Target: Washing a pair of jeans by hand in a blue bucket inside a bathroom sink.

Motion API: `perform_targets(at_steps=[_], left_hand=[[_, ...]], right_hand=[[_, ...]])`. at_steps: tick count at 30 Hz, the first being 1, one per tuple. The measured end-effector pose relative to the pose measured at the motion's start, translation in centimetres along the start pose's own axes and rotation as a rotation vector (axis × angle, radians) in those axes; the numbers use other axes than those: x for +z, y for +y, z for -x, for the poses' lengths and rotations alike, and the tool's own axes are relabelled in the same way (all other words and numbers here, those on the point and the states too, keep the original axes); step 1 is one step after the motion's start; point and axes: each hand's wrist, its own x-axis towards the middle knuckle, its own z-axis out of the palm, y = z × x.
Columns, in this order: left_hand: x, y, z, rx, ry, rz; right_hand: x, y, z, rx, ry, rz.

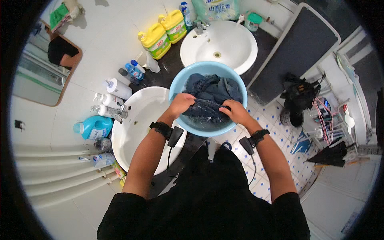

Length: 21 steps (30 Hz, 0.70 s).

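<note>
A light blue plastic basin (207, 66) stands on the dark counter between two white sinks, partly over the counter's edge. Dark wet cloth (214, 87), seemingly a garment, lies bunched in water inside it. With my left hand (181, 105) I pinch the cloth's edge near the basin's left side. Thumb and fingers of my right hand (235, 111) grip the same edge at the right. Between my hands the edge is stretched in a fairly straight line, and the lower part hangs into the water. A strap with a black device sits on each wrist.
One white sink (219, 36) lies behind the basin, another white sink (135, 144) to its left. Yellow jugs (156, 42), a blue detergent bottle (97, 126) and pump bottles line the wall. A folded dark board (297, 51) leans at right, near a cluttered wire rack (333, 129).
</note>
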Motion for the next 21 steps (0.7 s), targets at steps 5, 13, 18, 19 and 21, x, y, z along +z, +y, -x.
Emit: perform_targets(at_steps=[5,13,18,19,21], left_hand=[[2.6,1.5,0.8,0.227,0.359,-0.342],[4.6,-0.1,2.0,0.668,0.475,-0.813],[3.5,-0.2,1.5,0.565,0.389,-0.698],[3.3,0.0,1.4,0.481,0.363,-0.638],[3.2,0.7,1.3,0.406,0.325,-0.567]], right_hand=[[0.0,2.5,-0.4,0.196,0.113,-0.243],[1.2,1.9,-0.4,0.177,0.282,-0.337],[0.5,1.2,-0.1,0.189,0.263,-0.305],[0.6,1.1,0.0,0.193,0.269,-0.291],[0.9,0.9,0.2,0.123,0.357,-0.278]])
